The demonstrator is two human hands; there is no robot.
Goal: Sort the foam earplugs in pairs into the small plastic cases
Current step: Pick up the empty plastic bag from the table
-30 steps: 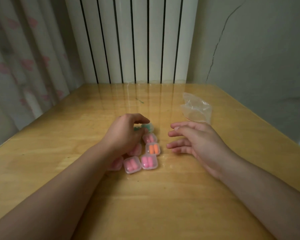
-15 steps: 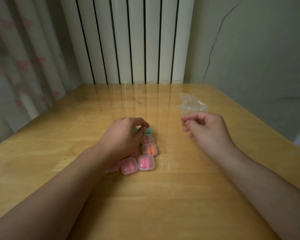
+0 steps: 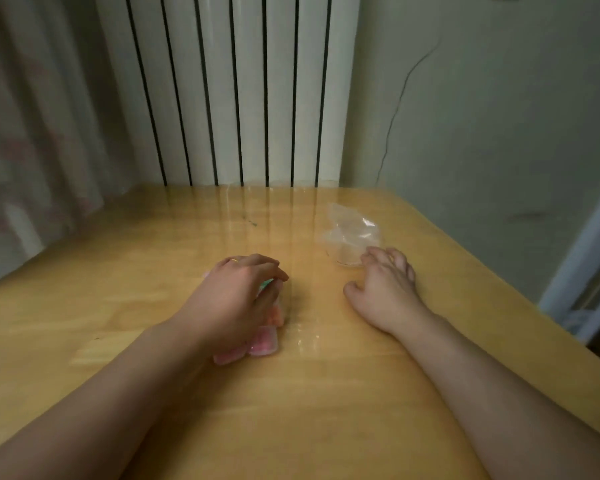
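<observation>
Several small clear plastic cases lie clustered at the table's middle, mostly hidden under my left hand [image 3: 236, 299]. Two cases with pink earplugs [image 3: 264, 342] stick out at the near side, and a case with orange earplugs [image 3: 280, 315] shows at the hand's right edge. My left thumb and forefinger curl round a case with green earplugs [image 3: 266, 284] at the far end of the cluster. My right hand [image 3: 385, 289] lies flat to the right, thumb splayed, its fingertips touching the near edge of a crumpled clear plastic bag [image 3: 350, 233].
The wooden table [image 3: 326, 410] runs back to a white radiator [image 3: 239, 88]. A curtain [image 3: 32, 133] hangs at the left. The table's right edge runs diagonally beside a grey wall [image 3: 499, 133]. A white frame [image 3: 582, 258] stands at far right.
My right hand has moved away from the cases, out to the right and onto the bag's edge. My left hand stays over the cluster, fingers still round the green case.
</observation>
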